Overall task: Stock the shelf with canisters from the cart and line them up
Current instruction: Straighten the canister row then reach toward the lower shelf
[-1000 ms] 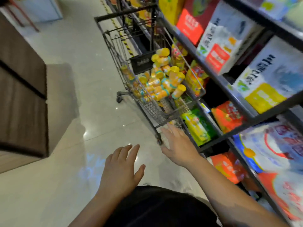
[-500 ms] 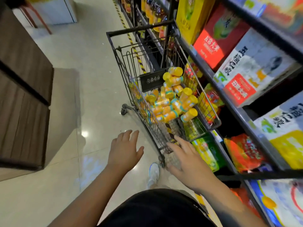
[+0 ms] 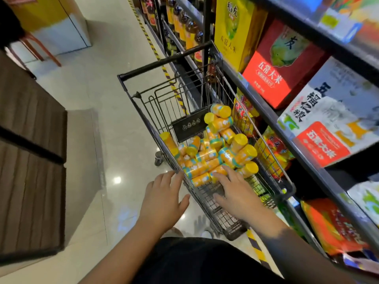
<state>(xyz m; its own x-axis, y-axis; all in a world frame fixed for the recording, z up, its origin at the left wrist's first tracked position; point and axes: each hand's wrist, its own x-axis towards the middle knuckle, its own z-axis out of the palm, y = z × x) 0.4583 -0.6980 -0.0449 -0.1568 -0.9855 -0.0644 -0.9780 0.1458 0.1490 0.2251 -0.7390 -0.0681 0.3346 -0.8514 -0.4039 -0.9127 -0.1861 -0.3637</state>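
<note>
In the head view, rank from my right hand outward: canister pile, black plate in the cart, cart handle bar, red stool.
1. canister pile, by the fingers of the right hand, in the cart.
2. black plate, behind the pile.
3. handle bar, at the far end.
4. red stool, far left up the aisle.

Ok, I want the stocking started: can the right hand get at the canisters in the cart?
Probably yes: the right hand is open inside the cart, fingertips beside the nearest canisters, nothing covering them.

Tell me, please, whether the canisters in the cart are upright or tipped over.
Mostly tipped: the yellow canisters lie jumbled on their sides in the cart, lids pointing different ways.
</note>
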